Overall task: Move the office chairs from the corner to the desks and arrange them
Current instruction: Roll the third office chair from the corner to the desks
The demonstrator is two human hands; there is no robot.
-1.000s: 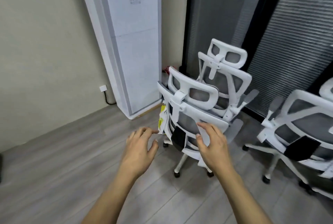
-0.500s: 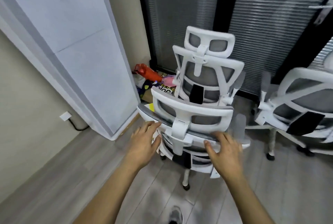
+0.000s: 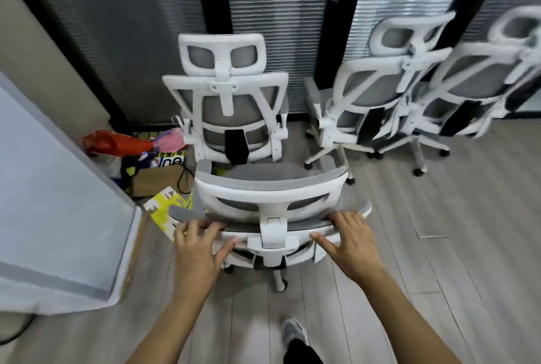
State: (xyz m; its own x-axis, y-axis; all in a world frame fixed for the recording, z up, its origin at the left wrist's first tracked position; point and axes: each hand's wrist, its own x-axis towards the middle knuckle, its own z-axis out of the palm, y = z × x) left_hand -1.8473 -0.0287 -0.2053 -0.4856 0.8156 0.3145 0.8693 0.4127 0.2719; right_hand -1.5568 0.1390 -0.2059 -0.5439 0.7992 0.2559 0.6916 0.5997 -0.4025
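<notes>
The nearest white-framed, grey-mesh office chair stands right in front of me with its back toward me. My left hand lies over the left part of its backrest's top edge, fingers curled on the mesh and thumb on the near side. My right hand grips the right part of the same edge. A second chair stands just behind it, against the dark blinds. Two more chairs stand to the right, tilted in the wide view.
A tall white cabinet unit stands close on the left. Between it and the chairs lie an orange bag, a cardboard box and a yellow sheet. My shoe is on the grey plank floor behind the chair.
I have stepped closer and my view has swung right. Both hands, open and short of the chair a second ago, have come down onto the top edge of its backrest.
</notes>
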